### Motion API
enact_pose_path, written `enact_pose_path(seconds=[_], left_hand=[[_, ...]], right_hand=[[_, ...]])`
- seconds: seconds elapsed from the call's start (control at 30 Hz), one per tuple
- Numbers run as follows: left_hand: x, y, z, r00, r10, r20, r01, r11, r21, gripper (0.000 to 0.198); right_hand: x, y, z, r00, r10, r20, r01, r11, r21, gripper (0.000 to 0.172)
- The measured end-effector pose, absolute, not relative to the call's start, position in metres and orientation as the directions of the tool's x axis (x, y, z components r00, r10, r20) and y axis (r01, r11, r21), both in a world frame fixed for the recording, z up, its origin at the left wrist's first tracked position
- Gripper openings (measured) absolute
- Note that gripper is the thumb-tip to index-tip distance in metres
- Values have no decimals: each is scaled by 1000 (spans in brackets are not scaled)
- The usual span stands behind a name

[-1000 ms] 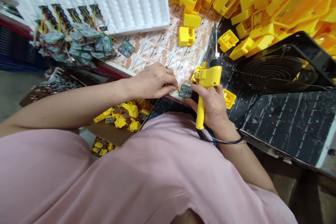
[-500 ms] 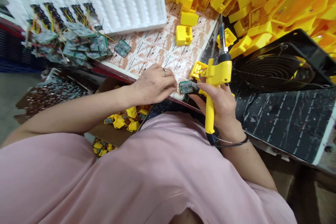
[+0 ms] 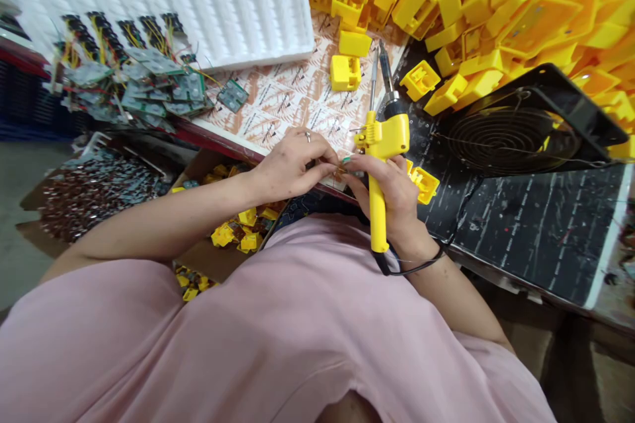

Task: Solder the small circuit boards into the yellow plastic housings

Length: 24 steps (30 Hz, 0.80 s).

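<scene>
My right hand [image 3: 391, 195] is wrapped round a yellow soldering gun [image 3: 380, 205], its metal tip pointing away from me. The same hand's thumb and fingertips are pinched at the table edge, with a small green edge of a circuit board [image 3: 346, 160] showing between them. Close against them, my left hand [image 3: 297, 162] is closed in a pinch on thin wires [image 3: 341, 170], mostly hidden by the fingers. Just right of my right hand lies a yellow plastic housing [image 3: 425, 185]. A single circuit board [image 3: 233, 96] lies on the patterned sheet beyond my left hand.
Wired circuit boards [image 3: 163, 89] are heaped at the left beside a white foam sheet [image 3: 238, 6]. Yellow housings [image 3: 476, 6] pile up at the back right, near a black fan [image 3: 510, 129]. Boxes of parts [image 3: 106, 188] stand below the table edge.
My right hand and the soldering gun have moved left, bringing both hands' fingertips together. The circuit board in my right fingers is now mostly covered. A yellow housing beside that hand has come into fuller view.
</scene>
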<state>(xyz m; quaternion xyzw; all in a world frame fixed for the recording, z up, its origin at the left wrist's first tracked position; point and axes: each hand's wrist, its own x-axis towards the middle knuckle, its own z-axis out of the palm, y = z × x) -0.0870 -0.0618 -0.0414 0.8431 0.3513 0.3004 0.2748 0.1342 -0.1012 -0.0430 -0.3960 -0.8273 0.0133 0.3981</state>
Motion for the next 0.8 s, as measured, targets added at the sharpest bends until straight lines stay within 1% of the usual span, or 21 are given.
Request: enact_pose_path(seconds=[0.13, 0.3, 0.37, 0.5, 0.53, 0.63, 0.7, 0.8], left_hand=[[-87, -62, -40, 591, 745, 310, 418, -611, 672, 19], [-84, -63, -43, 559, 721, 410, 406, -669, 623, 15], [-82, -64, -44, 546, 715, 436, 404, -681, 610, 17], [-81, -66, -45, 542, 715, 442, 441, -690, 574, 19], [-81, -66, -46, 536, 716, 447, 462, -692, 554, 20], [-81, -66, -48, 507, 731, 456, 548, -682, 484, 23], [-82, -66, -50, 511, 748, 423, 595, -663, 454, 24], [-83, -67, -52, 542, 750, 380, 614, -662, 429, 24]], right_hand=[[132, -101, -44, -333, 665, 668, 641, 679, -356, 32], [130, -100, -44, -313, 673, 671, 654, 664, -361, 40], [130, -99, -45, -310, 672, 673, 664, 659, -353, 37], [136, -99, -47, -308, 662, 684, 721, 631, -287, 26], [139, -99, -47, -293, 659, 693, 743, 613, -269, 27], [150, -102, -45, -254, 664, 703, 788, 564, -249, 38], [152, -104, -43, -294, 670, 682, 798, 565, -211, 42], [146, -107, -44, -387, 664, 639, 796, 591, -132, 38]])
